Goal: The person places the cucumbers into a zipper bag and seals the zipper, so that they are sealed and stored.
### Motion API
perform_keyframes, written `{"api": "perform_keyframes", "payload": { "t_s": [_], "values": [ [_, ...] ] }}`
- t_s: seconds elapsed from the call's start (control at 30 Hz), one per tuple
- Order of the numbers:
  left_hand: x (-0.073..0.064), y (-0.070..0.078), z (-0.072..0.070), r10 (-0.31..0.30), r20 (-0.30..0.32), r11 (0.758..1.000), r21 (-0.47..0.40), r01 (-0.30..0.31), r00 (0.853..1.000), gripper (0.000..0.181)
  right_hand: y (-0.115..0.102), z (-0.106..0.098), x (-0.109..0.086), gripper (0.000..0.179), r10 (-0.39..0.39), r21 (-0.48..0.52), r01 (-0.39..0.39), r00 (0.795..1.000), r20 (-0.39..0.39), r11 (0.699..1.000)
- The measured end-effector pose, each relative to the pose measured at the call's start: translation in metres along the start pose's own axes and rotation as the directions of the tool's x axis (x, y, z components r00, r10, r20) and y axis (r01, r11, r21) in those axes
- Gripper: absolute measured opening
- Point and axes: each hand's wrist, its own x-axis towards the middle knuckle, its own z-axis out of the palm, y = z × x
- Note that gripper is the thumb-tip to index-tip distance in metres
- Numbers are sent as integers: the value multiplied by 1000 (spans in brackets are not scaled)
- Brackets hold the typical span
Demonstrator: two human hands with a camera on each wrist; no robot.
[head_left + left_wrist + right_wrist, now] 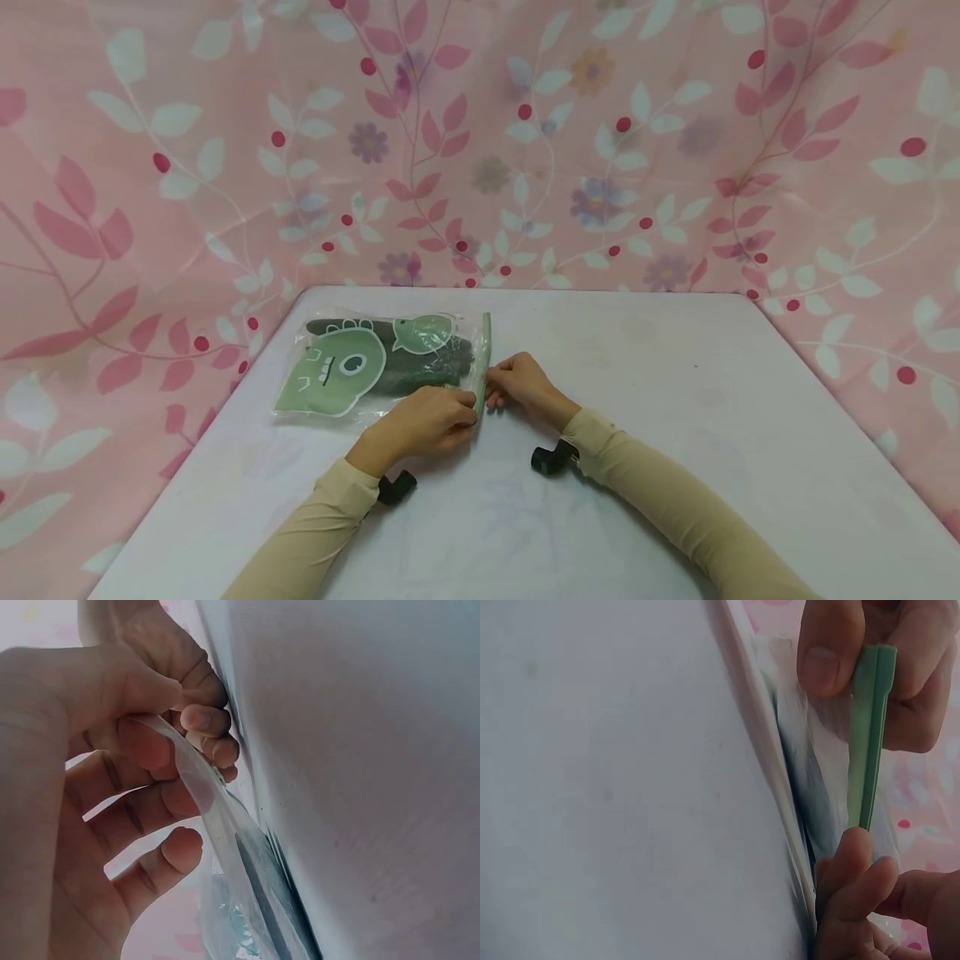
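A clear plastic bag [348, 367], printed with a green cartoon monster, lies flat on the white table. Something dark, its kind unclear, shows inside. Along the bag's right edge runs a green closure strip [486, 333], seen close up in the right wrist view as a green strip [871, 742]. My left hand [427, 421] pinches the bag's edge close to the strip's near end; its thumb and index finger hold the clear plastic [199, 776] in the left wrist view. Further along, my right hand [525, 385] pinches the strip from the right, its fingertips partly hidden.
The white table [637, 500] reaches back to a pink floral curtain [525, 167]. Black wrist-worn devices sit under both wrists, one below the left sleeve [397, 487] and one below the right sleeve [551, 458].
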Motion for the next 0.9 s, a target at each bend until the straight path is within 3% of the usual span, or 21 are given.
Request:
{"api": "perform_keyframes", "payload": {
  "t_s": [0.6,0.9],
  "values": [
    [0,-2,-1,14,15,1000,8,-14,1000,25,-7,-2,23,20,42,6,-42,994,-97,999],
    [-2,-1,1,0,17,1000,3,0,1000,28,-5,-5,39,20,-12,-40,7,991,-133,999]
  ]
}}
